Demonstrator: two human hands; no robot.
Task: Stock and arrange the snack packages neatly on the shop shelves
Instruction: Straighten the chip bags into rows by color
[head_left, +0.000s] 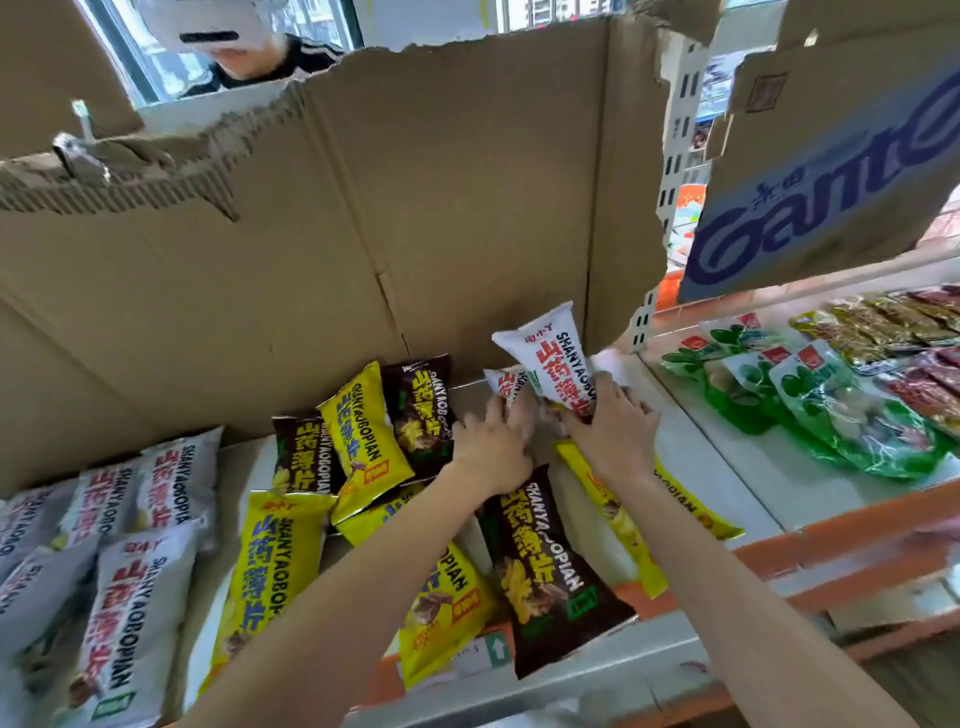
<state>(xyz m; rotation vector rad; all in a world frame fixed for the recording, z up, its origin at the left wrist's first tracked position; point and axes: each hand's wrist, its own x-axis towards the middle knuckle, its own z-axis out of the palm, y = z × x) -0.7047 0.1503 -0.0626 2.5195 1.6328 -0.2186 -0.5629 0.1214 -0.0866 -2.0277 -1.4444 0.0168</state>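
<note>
On the white shelf (691, 467) lie snack packages in three colours. My right hand (615, 431) grips the lower end of a white snack package (550, 358) that stands upright against the cardboard backing. My left hand (491, 449) grips a second white package (505, 385) just left of it. A dark brown package (550, 561) lies between my forearms, near the shelf's front edge. Yellow packages (363, 431) and other brown packages (423, 410) stand left of my hands. A yellow package (675, 501) lies under my right arm.
White packages (145, 613) are piled at the left. A torn cardboard sheet (363, 234) forms the back wall. Green vegetable packs (810, 405) fill the neighbouring shelf at right, below a printed carton (831, 171). A person (260, 57) stands behind the cardboard.
</note>
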